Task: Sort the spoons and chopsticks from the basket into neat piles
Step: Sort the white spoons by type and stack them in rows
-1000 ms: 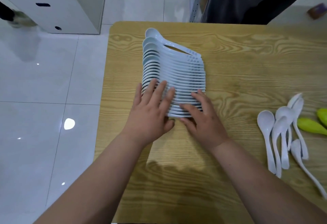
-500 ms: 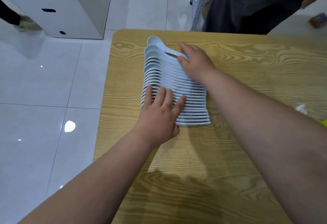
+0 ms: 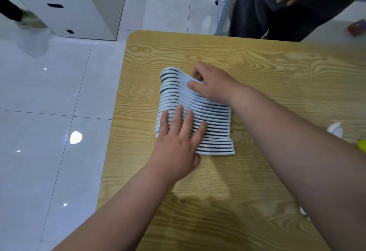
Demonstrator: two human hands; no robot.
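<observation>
So the row of nested white plastic soup spoons (image 3: 213, 116) is lying on its side near the left edge of the light wood-grain table (image 3: 257, 62), bowls toward the left, handles toward the right, all packed tight like a deck of cards. The left hand (image 3: 178, 141) is flat on the near part of the row, fingers straight and spread, just pressing down. The right hand (image 3: 213, 84) is at the far end, fingers curled in and thumb laid over the handles there, so it's got a grip on the last few spoons. Off at the right edge of the table there's a bit of a loose white spoon (image 3: 335, 129) and a yellow-green thing (image 3: 362, 146), mostly cut off. Beyond the table: glossy white tiled floor (image 3: 49, 112), a white cabinet (image 3: 75, 3), and somebody in dark trousers (image 3: 257, 13).
</observation>
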